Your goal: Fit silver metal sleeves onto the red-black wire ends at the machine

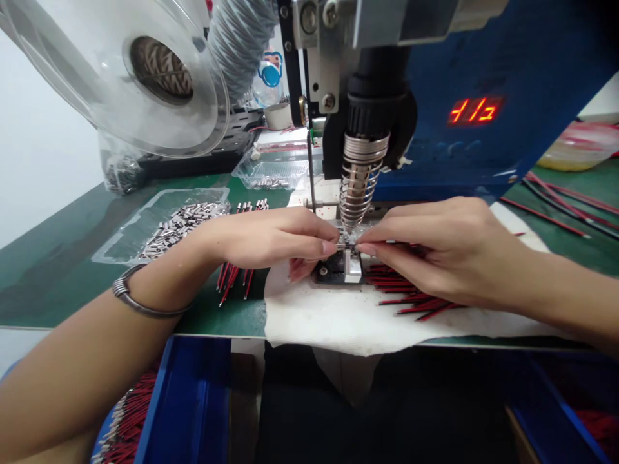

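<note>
Pinching in from both sides, the two hands meet right under the soldering head (360, 183), its tip wrapped in a coil spring. The left hand (271, 238) has thumb and forefinger closed tight on a small metal part (346, 245), and the right hand (435, 248) nips the same piece from the other side, fingertips almost touching the left's. The part sits just above the little fixture block (352, 267), directly below the coil; it is too small to tell whether a wire is joined to it. Under the right palm lies a fan of red wires (411, 299) on the white cloth (338, 319). More red leads (235, 277) lie beneath the left wrist, beside a clear tray of metal sleeves (178, 225). A bracelet (140, 299) circles the left forearm. Behind, the blue machine's red display (476, 111) glows, and a clear reel (130, 71) hangs at upper left.
</note>
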Motion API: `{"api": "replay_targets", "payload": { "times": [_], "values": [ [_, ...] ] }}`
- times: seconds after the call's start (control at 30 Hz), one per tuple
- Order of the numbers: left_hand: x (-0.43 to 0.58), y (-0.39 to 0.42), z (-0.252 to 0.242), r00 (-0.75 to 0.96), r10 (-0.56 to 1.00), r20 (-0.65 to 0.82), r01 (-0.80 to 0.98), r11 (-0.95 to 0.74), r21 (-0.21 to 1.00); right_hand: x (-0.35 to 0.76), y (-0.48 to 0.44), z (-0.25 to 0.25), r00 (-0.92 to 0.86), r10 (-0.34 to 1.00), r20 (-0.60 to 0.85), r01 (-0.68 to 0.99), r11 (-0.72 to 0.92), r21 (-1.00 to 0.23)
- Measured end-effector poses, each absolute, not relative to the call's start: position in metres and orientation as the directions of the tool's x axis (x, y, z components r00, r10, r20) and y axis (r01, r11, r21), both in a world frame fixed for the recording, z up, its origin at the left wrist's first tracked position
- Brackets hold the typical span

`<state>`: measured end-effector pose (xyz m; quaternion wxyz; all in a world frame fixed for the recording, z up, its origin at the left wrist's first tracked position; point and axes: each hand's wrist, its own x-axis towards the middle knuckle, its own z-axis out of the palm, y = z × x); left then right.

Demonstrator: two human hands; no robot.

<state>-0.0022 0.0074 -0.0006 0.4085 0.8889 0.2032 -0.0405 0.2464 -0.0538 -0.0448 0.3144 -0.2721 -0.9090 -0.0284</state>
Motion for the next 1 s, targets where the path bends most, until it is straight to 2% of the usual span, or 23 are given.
{"api": "replay_targets", "payload": {
  "times": [0.3, 0.8, 1.0],
  "values": [
    [-0.0001, 0.006, 0.0004, 0.907, 0.344, -0.245, 0.411, -0.584, 0.7, 0.2464, -0.0535, -0.0467, -0.599, 0.545, 0.587, 0.535, 0.818, -0.213],
    [-0.0033, 0.0076, 0.0008, 0.92, 0.313, -0.237, 0.386, -0.607, 0.694, 0.2463, -0.0566, -0.0436, -0.584, 0.517, 0.627, 0.532, 0.826, -0.186],
    [-0.0027, 0.0043, 0.0016, 0.893, 0.355, -0.277, 0.447, -0.621, 0.644, 0.2439, -0.0617, -0.0416, -0.558, 0.422, 0.715, 0.505, 0.856, -0.112]
  ]
}}
